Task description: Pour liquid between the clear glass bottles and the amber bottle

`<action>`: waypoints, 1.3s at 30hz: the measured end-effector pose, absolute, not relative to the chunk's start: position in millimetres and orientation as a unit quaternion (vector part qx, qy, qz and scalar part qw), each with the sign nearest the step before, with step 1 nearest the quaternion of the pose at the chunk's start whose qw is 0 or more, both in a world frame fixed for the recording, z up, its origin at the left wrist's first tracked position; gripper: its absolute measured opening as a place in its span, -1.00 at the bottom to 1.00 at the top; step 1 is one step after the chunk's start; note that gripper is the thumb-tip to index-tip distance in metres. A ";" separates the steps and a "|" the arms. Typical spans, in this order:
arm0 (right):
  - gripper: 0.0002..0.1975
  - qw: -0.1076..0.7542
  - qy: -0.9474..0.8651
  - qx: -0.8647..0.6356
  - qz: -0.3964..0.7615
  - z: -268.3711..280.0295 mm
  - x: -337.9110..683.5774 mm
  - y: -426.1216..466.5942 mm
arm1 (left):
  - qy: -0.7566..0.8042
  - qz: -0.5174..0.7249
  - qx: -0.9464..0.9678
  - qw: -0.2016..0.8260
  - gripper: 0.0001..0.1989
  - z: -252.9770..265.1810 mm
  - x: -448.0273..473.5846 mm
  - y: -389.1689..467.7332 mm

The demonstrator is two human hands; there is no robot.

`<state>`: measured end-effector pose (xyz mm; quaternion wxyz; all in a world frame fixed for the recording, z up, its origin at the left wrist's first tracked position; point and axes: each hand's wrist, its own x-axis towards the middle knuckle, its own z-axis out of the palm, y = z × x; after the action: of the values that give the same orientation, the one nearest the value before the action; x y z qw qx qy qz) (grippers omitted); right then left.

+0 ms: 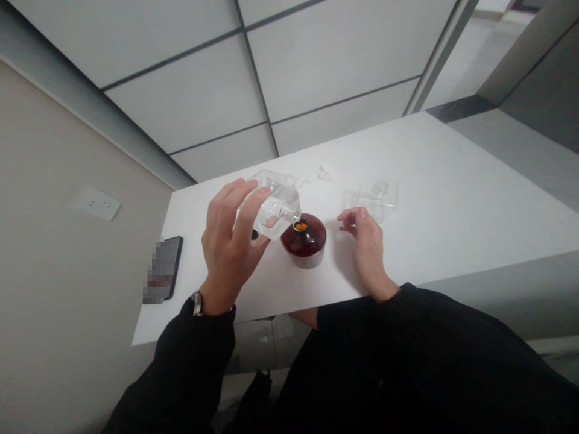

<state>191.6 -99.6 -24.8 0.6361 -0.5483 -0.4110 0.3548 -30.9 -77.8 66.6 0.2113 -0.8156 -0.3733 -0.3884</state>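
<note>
My left hand (233, 229) is wrapped around a clear, faceted bottle (284, 194) and tips it to the right. The bottle's mouth hangs right at the round top opening of a dark red, rounded container (307, 246) with a pale lower part. Something orange shows inside that opening. Clear liquid appears to be in the bottle; whether any is flowing out is too small to tell. To the right of the container, my right hand (367, 247) hovers with loosely bent fingers, apart from it, and nothing visible in its grasp.
Clear plastic pieces (384, 193) lie beyond my right hand on the white table (461, 199). A small crumpled white scrap (324, 173) sits farther back. At the left edge lies a phone (177, 265), partly blurred out. A panelled white surface (194, 108) rises behind the table.
</note>
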 end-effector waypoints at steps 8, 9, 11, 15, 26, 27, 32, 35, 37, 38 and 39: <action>-0.30 0.636 -0.410 -0.547 0.359 -26.0 192.0 -99.8 | -0.365 -0.393 -0.810 0.236 -0.49 68.9 -30.8 -77.8; -0.31 0.636 -0.409 -0.547 0.359 -26.2 192.2 -99.8 | -0.370 -0.391 -0.810 0.231 -0.50 69.0 -30.9 -78.0; -0.31 0.636 -0.408 -0.547 0.361 -26.6 192.5 -99.8 | -0.376 -0.391 -0.811 0.220 -0.51 69.3 -30.9 -78.4; -0.31 0.637 -0.407 -0.546 0.362 -27.4 192.5 -99.7 | -0.351 -0.407 -0.813 0.225 -0.46 71.0 -30.1 -78.1; -0.30 0.641 -0.406 -0.540 0.363 -29.0 192.5 -99.3 | -0.345 -0.403 -0.813 0.241 -0.47 73.2 -30.2 -76.9; -0.30 0.641 -0.406 -0.540 0.363 -28.8 192.6 -99.5 | -0.347 -0.403 -0.813 0.237 -0.47 72.9 -30.4 -76.9; -0.30 0.640 -0.406 -0.542 0.365 -27.9 193.2 -99.7 | -0.345 -0.402 -0.813 0.243 -0.46 72.7 -30.9 -76.2; -0.30 0.639 -0.406 -0.543 0.364 -27.7 192.9 -99.3 | -0.344 -0.400 -0.812 0.249 -0.46 73.1 -30.9 -75.6; -0.30 0.639 -0.405 -0.543 0.364 -27.9 192.7 -99.1 | -0.346 -0.394 -0.812 0.256 -0.46 73.5 -30.9 -75.5; -0.30 0.639 -0.405 -0.543 0.364 -28.0 192.6 -99.1 | -0.345 -0.393 -0.812 0.258 -0.47 73.8 -30.8 -75.5; -0.30 0.639 -0.405 -0.543 0.365 -28.2 192.6 -99.1 | -0.343 -0.394 -0.812 0.260 -0.47 74.0 -30.7 -75.6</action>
<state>192.6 -99.1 -28.2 0.6393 -0.5426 -0.4049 0.3646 -30.7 -75.6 74.0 0.2604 -0.8119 -0.3431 -0.3940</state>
